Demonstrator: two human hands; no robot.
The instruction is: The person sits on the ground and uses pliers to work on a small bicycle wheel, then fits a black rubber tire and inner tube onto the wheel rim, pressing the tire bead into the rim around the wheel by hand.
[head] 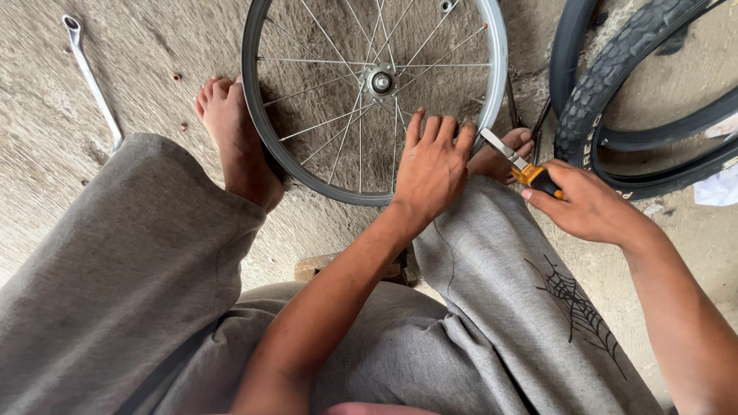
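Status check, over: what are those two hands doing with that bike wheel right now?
Left hand pressed on the wheel rim. Right hand grips a yellow-handled screwdriver, tip at the rim. Tyres lie right, spanner left; nothing blocking.

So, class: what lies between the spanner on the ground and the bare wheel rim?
In the head view, a bare foot rests between the spanner and the wheel rim, touching the rim.
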